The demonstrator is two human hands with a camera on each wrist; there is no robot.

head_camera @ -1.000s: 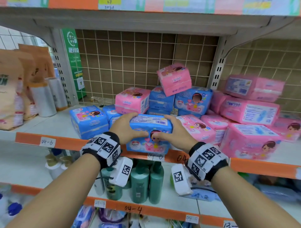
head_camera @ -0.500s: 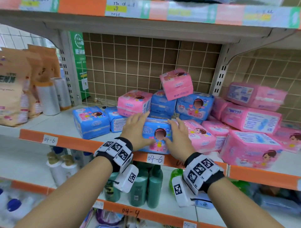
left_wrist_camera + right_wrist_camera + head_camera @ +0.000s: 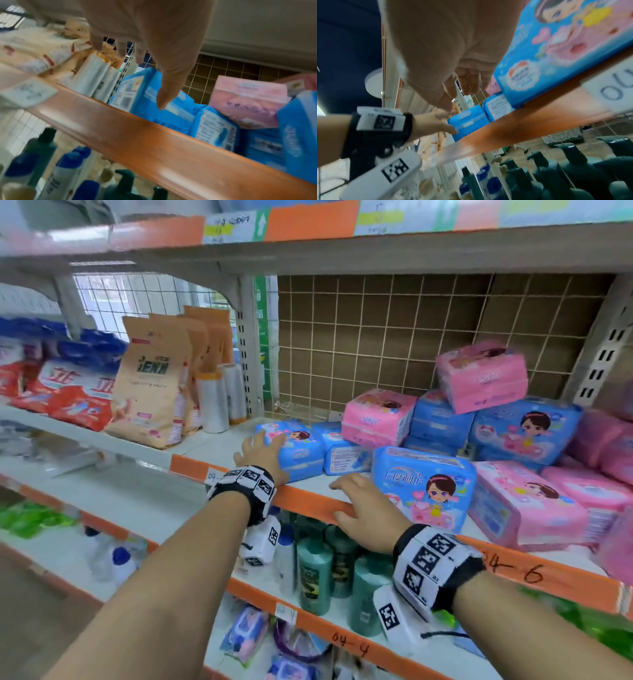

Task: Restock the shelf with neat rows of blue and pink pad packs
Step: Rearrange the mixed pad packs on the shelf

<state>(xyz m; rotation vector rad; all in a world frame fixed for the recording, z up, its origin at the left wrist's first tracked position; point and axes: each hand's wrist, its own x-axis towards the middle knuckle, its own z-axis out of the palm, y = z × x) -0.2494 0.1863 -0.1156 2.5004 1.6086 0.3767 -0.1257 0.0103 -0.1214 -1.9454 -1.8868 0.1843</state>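
Head view looks down-forward at shelf (image 3: pixel 308 501); both wrist views look up closely beneath its orange edge.

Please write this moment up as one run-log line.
left hand: open, touching leftmost blue pack | right hand: open, empty, above shelf edge | front blue pack: standing, released

Bare forearms; each wrist wears a black band (image 3: pixel 442 571) carrying white black-patterned marker tiles.

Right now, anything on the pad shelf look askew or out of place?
Yes. A pink pack sits tilted on top of the blue packs at the back, and another pink pack lies on blue ones. Colours are mixed in a heap, not rows. Nothing looks spilled or torn.
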